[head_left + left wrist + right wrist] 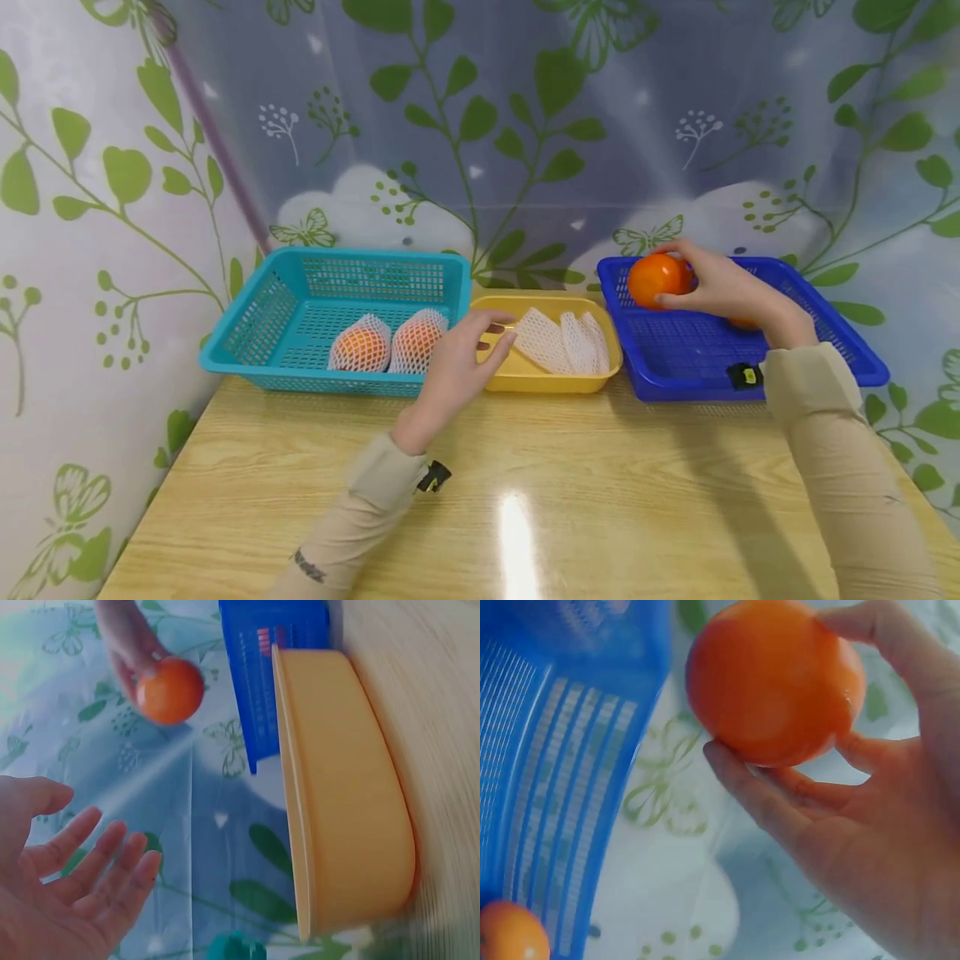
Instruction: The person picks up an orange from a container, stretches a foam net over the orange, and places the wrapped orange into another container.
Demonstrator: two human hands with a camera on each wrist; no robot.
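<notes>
Thumb and fingers of my right hand (pixel 720 283) grip a shiny orange (pixel 657 281) above the left end of the blue basket (pixel 697 390). In the right wrist view the same orange (pixel 772 682) is clear of the basket wall. Another orange (pixel 511 931) lies inside that basket, mostly behind my hand in the head view. My left hand (pixel 461 362) hovers by the yellow tray (pixel 547 384), its fingers loosely spread and holding nothing. White foam net sleeves (pixel 558 340) lie in the tray.
At the left stands a teal basket (pixel 330 382) with two oranges in foam nets (pixel 361 346) at its front right. All three containers line up along the back of the wooden table (pixel 585 492). Behind them hangs a leaf-patterned curtain (pixel 480 167).
</notes>
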